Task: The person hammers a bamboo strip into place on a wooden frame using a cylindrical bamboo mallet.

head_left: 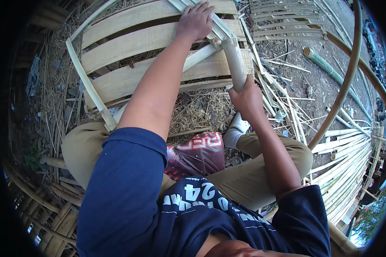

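My left hand (196,21) is laid over pale split bamboo strips (221,29) at the top, fingers curled down on them. At a bent, splintered joint, the strips meet a thick piece of bamboo (234,62). Around the lower end of that thick piece, my right hand (248,99) is closed. Under both hands lies a low platform of pale wooden slats (133,47). Another flat bamboo strip (201,57) crosses the slats beneath the joint.
A curved bamboo strip (88,83) stands along the platform's left side. Thin offcuts (283,94) litter the ground at right. Beyond are a green bamboo pole (326,64), a tall bent pole (347,81) and a pile of split bamboo (347,158). Dark red printed cloth (201,154) lies between my legs.
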{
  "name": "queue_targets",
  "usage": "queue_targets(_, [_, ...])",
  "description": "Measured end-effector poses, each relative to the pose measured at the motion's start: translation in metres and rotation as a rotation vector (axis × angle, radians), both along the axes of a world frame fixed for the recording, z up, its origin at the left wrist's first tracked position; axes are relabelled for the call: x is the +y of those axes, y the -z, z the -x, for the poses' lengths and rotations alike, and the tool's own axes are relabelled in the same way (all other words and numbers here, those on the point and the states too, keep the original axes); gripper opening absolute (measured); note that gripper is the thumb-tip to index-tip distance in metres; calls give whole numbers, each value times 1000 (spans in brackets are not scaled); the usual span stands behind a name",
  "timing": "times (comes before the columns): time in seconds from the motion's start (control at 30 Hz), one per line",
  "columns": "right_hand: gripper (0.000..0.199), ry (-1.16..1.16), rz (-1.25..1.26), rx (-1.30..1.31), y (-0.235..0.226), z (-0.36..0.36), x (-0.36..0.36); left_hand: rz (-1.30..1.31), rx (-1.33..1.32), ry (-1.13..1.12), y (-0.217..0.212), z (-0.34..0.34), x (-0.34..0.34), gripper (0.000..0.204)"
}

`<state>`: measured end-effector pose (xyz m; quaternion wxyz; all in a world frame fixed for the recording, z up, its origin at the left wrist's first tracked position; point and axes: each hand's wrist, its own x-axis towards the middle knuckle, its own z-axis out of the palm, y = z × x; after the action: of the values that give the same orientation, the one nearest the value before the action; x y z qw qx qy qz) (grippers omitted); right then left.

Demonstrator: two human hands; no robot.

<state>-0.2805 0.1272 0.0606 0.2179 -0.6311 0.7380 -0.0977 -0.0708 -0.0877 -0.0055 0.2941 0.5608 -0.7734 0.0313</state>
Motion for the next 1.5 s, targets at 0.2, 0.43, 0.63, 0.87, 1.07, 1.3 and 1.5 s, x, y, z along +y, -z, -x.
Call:
queue_targets(0.2, [43, -63, 84, -10, -29, -20, 1, 11, -59, -59, 9, -21, 5, 48])
queue_targets(0.43, [50, -44, 0, -52, -23, -15, -1, 20, -54, -61, 9, -21, 4, 48])
queue_targets(0.63, [40, 93, 239, -329, -55, -13, 4, -22, -75, -93, 9, -27, 10, 48])
queue_targets(0.87, [39, -68, 132, -43, -38, -29, -4, -252, -113, -66, -6, -28, 6, 53])
queue_targets(1.07, [41, -122, 69, 48, -25, -15, -3, -263, -104, -35, -23, -16, 11, 53])
queue_targets(1.3, [53, -66, -73, -51, -32, -8, -4, 21, -83, -67, 10, -20, 5, 48])
queue_targets(1.5, [34, -115, 131, 123, -4, 0, 1, -12, -33, 16, -7, -3, 0, 48])
